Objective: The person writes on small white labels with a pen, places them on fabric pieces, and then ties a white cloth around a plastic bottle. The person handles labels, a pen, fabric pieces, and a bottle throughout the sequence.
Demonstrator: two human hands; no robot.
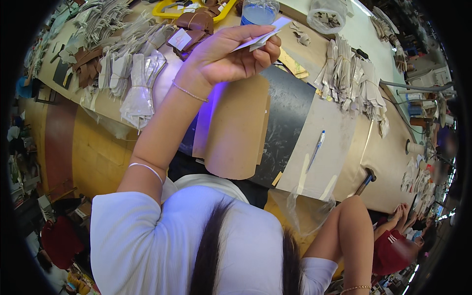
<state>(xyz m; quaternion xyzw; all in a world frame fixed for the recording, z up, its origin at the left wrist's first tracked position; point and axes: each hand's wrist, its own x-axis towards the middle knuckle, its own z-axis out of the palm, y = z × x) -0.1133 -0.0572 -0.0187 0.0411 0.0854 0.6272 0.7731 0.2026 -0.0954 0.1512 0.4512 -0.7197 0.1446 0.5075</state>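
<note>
My left hand (241,54) is raised over the table, its thumb and fingers closed on a few small white paper slips (260,42). Under that wrist lies a curved tan sheet (236,128), on a black mat (290,113). Brown leather pieces (194,22) are stacked just behind the left wrist, with a white paper label (180,39) on them. My right arm bends down at the lower right, and its hand falls outside the picture.
Bundles of pale strips (140,83) cover the left of the table; more bundles (344,69) lie at right. A yellow tray (223,12) and a blue-filled clear tub (258,14) stand at the back. A pen (316,150) and a hammer (366,179) lie right. Another person (398,246) sits beyond.
</note>
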